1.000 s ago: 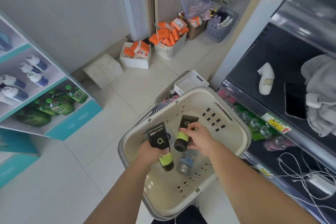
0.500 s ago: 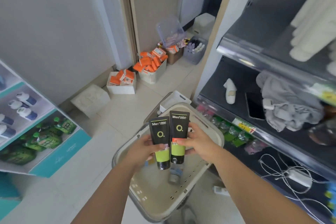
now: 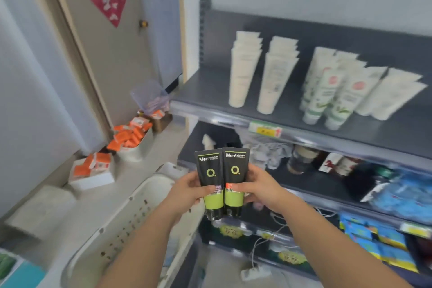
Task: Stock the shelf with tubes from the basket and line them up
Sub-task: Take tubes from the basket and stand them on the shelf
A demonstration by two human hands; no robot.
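Two black-and-green tubes stand upright side by side in front of me, caps down. My left hand [image 3: 187,190] grips the left tube [image 3: 210,180]. My right hand [image 3: 259,186] grips the right tube [image 3: 235,177]. The two tubes touch each other. Below them the beige basket [image 3: 131,215] shows its rim and perforated wall. Up to the right, the dark grey shelf [image 3: 210,98] holds rows of cream tubes [image 3: 243,72] and white tubes with green caps [image 3: 327,91], standing cap down.
The left part of the top shelf holds nothing. A lower shelf [image 3: 304,184] carries a grey cloth, a cup and blue packs. On the floor stand a white bin of orange boxes [image 3: 131,138] and a white box [image 3: 91,170]. A door [image 3: 112,54] is behind.
Both hands lifted the two tubes out of the basket and brought them together. My view swung up and right, from the basket to the top shelf with its standing tubes.
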